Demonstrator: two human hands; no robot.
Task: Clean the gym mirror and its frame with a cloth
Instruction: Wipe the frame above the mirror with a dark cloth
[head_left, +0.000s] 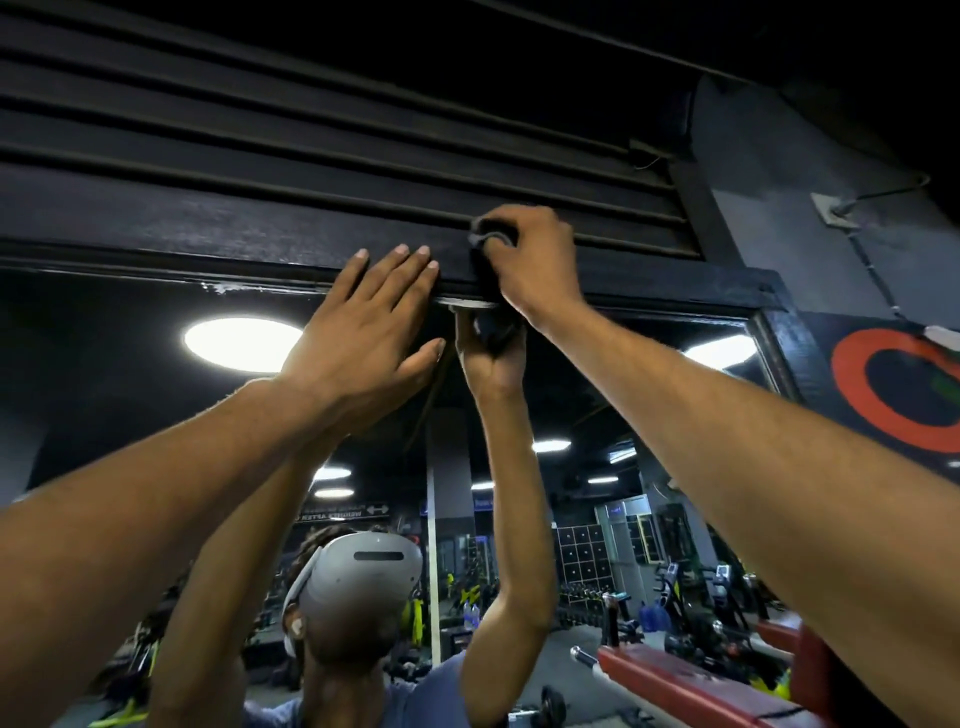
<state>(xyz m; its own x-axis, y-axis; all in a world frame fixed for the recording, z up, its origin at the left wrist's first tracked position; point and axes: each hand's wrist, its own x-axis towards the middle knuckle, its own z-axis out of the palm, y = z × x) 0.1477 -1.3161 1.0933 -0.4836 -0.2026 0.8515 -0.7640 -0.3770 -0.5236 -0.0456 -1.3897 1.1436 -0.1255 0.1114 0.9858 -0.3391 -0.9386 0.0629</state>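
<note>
The gym mirror (649, 395) fills the lower half of the head view, under a black top frame (208, 260). My right hand (530, 260) grips a dark grey cloth (485, 236) and presses it on the top frame. My left hand (363, 338) lies flat with straight fingers against the frame's lower edge and the glass, just left of the cloth. Both arms reach up. The mirror shows my arms and head reflected below.
Black horizontal slats (311, 135) run above the frame. The mirror's right frame post (774, 343) stands beside a grey wall with a cable box (836, 210) and a red painted ring (893, 395). Benches and weights show in the reflection.
</note>
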